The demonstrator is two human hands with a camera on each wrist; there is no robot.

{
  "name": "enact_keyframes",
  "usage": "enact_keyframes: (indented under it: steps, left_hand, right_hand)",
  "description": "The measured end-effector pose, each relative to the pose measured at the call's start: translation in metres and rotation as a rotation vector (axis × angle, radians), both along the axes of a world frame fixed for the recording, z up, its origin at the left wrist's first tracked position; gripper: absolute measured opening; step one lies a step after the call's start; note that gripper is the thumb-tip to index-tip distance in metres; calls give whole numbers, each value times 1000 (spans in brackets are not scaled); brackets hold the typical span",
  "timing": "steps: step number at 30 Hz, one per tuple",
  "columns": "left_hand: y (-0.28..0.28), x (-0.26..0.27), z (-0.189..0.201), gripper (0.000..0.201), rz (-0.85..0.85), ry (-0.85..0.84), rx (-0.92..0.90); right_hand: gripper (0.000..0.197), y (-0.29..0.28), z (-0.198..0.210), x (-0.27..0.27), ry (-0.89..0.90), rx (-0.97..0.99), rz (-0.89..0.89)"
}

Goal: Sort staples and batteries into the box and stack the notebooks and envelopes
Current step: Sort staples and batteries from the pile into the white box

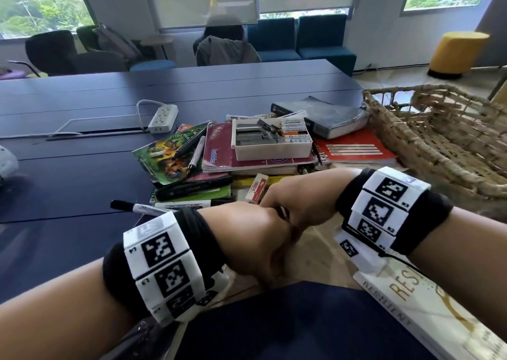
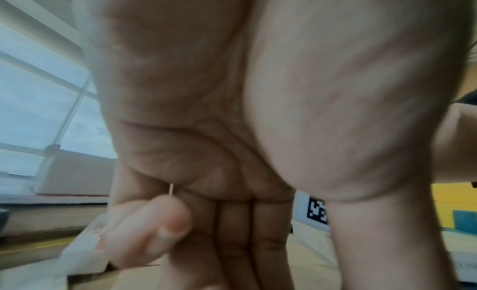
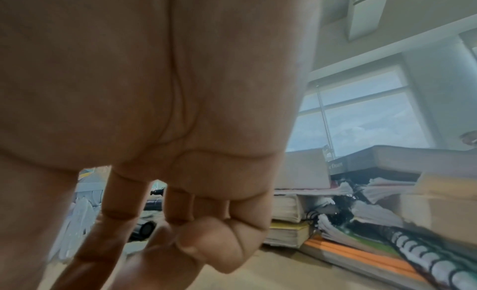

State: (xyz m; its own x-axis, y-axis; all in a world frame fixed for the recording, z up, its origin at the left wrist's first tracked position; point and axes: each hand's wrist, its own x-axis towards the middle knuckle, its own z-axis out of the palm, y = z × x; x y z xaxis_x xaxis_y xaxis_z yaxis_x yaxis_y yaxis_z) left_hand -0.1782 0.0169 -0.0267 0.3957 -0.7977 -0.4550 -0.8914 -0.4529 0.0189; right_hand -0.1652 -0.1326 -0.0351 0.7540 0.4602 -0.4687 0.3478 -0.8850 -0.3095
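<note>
Dark blue office table [image 1: 82, 173], chairs and windows behind. White box [image 1: 271, 142] sits just beyond both hands, on top of the notebook stack [image 1: 219, 153]; staple strips [image 1: 248, 137] fill its left part, batteries [image 1: 295, 131] its right.

Left hand [image 1: 247, 238] and right hand [image 1: 299, 203] meet at the near table edge, fingertips touching each other over a tan envelope [image 1: 323, 252].

Left wrist view: left-hand fingers [image 2: 237, 233] straight and pressed together, pointing down; a fingertip from the other side pins a thin pale sliver [image 2: 171, 189] against them. Probably a single staple, too small and blurred to be sure.

Right wrist view: right-hand fingers [image 3: 206, 245] curled in, thumb [image 3: 33, 223] alongside; what they pinch can't be made out there.

Eraser [image 1: 256, 188] lies just past the right hand's knuckles. Black marker [image 1: 137, 207] is just beyond the left wrist. Two pens [image 1: 196, 151] rest on a green-covered notebook [image 1: 164, 156] beyond the left hand.

Red spiral notebook [image 1: 354, 148] is beyond the right wrist, thick grey book [image 1: 323, 118] behind it. Wicker basket [image 1: 439, 129] stands to the right of the right hand. White book [image 1: 428, 315] lies under the right forearm. Power strip [image 1: 163, 118] sits far beyond the left hand.
</note>
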Motion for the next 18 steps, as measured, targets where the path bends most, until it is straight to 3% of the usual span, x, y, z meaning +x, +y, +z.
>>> enact_keyframes:
  steps: [11, 18]
  left_hand:
    - [-8, -6, -2, 22, -96, -31, 21]
    - [-13, 6, 5, 19, -33, 83, -21]
  right_hand:
    - [39, -4, -6, 11, 45, -14, 19]
    - [31, -13, -6, 14, -55, 4, -2]
